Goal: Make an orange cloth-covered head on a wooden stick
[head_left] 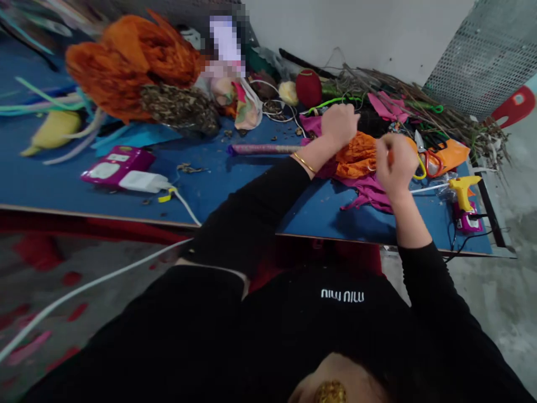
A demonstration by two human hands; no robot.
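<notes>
The crinkled orange material (356, 152) lies bunched on the blue table (310, 221), over magenta strips (373, 193). The left hand (340, 124) is at its upper edge, the right hand (397, 162) at its right; both curl, but blur prevents telling how firmly either grips. The step in hand appears to be shaping the bunch. The next move calls for steady fingers, clear of the scissors (427, 163) just beside the right hand.
</notes>
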